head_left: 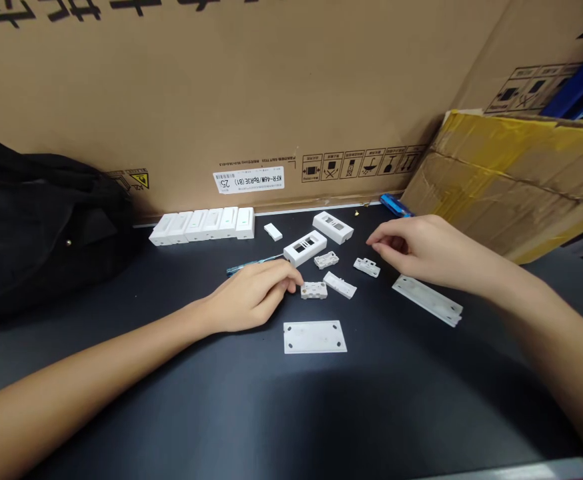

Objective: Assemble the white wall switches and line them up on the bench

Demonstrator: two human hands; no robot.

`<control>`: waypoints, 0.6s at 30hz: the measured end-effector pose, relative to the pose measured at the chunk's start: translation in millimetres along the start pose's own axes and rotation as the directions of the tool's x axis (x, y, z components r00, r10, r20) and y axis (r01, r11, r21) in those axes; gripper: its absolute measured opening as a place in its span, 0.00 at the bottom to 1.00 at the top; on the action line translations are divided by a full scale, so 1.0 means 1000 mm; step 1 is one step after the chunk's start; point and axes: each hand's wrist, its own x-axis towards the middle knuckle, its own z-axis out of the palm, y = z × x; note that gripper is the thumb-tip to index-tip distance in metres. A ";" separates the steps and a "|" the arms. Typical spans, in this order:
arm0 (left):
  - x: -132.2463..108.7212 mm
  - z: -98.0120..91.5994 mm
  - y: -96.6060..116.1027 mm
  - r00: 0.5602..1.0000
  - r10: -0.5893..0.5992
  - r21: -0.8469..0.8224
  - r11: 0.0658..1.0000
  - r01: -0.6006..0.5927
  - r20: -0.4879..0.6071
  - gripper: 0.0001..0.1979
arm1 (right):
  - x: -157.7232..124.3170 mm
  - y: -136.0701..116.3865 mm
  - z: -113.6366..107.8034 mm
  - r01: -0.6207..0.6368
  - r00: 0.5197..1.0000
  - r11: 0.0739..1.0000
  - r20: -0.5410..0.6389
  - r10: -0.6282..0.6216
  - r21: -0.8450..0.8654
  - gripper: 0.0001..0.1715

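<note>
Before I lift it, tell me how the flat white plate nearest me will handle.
The flat white plate looks like thin plastic, so probably stiff and light. Lying flush on the dark table, it is likely hard to pinch up.

Six white switch modules (204, 224) in the far-left row, two slotted housings (305, 248), five small white parts (314, 290), two flat plates (314, 337), one screwdriver (249, 265).

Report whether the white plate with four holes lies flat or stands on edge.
Flat: the plate lies broadside on the dark table, its whole face and four corner holes showing.
</note>
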 end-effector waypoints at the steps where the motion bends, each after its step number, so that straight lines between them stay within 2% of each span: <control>1: 0.001 0.000 0.000 1.000 0.002 0.002 1.000 -0.002 0.004 0.13 | 0.000 0.000 0.001 -0.011 1.000 1.000 0.001 0.011 0.003 0.12; 6: 0.004 0.000 0.001 1.000 0.013 0.000 1.000 -0.013 0.007 0.14 | 0.001 0.002 0.005 -0.050 0.999 0.999 -0.012 0.050 0.010 0.13; 13: 0.003 0.000 0.004 1.000 -0.007 0.035 0.999 0.007 -0.002 0.09 | -0.001 0.003 0.004 -0.055 0.998 0.998 -0.022 0.056 0.023 0.13; 18: 0.001 -0.002 0.008 0.999 0.041 0.023 0.999 -0.041 0.022 0.10 | -0.002 0.005 0.000 -0.077 0.997 0.997 0.011 0.077 0.022 0.15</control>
